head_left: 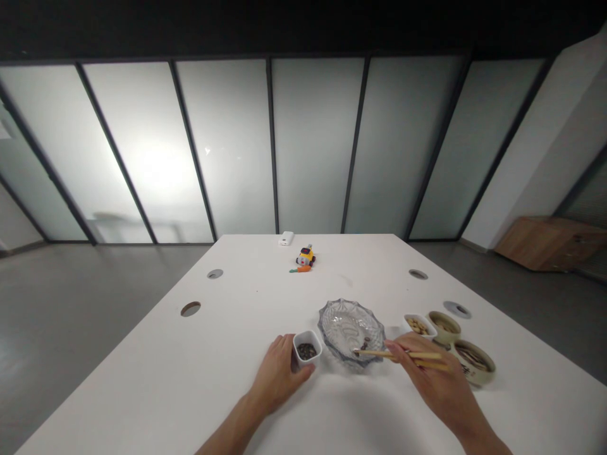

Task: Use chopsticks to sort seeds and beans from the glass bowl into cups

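My left hand (281,374) is closed around the side of a small white square bowl (300,361) that holds dark seeds (307,351). In my right hand (429,373) is a pair of wooden chopsticks (379,354), pointing left. Their tips reach over the near part of a clear glass dish (332,316) with a scalloped rim. A few dark seeds (365,343) lie inside the dish by the tips. Whether the tips pinch a seed is too small to tell.
Right of the dish stand a white bowl of pale nuts (417,325) and two round beige containers (475,378). Farther back lie a toy carrot (303,269), a yellow toy car (307,254) and a white device (286,238). Several round holes pierce the white table (213,392).
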Available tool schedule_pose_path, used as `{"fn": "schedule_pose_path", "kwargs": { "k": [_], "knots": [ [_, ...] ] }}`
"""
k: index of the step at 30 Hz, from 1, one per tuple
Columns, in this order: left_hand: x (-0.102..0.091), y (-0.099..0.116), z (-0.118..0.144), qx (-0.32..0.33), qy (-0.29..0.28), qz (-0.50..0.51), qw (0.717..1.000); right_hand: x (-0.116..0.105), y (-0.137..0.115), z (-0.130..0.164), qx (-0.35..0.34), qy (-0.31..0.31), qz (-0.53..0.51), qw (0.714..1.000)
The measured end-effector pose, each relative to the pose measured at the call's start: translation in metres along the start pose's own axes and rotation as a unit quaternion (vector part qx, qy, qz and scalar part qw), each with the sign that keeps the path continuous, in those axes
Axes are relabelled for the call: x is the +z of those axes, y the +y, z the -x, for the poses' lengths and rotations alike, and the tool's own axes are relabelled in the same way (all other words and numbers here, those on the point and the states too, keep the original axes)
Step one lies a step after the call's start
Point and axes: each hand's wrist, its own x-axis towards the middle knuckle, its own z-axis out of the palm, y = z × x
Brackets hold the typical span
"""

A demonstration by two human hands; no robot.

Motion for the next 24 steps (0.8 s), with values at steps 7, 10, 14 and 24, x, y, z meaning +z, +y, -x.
{"fn": "schedule_pose_path", "kwargs": {
  "k": [7,10,14,24],
  "knots": [
    [0.0008,0.0008,0.0004,-0.005,0.002,-0.001,1.0,0.0004,0.0071,0.0025,-0.014,0.012,0.034,0.999],
    [0.0003,0.0009,0.0008,-0.004,0.002,0.001,1.0,-0.0006,0.0077,0.003,-0.008,-0.003,0.033,0.999],
    [0.0001,0.0003,0.0001,0.0,-0.001,0.0,1.0,-0.0026,0.0061,0.0024,-0.004,-0.012,0.01,1.0],
    [-0.0001,0.0002,0.0002,0.0,0.001,0.005,1.0,-0.0057,-0.0021,0.0027,-0.035,0.063,-0.025,0.997]
  ]
}}
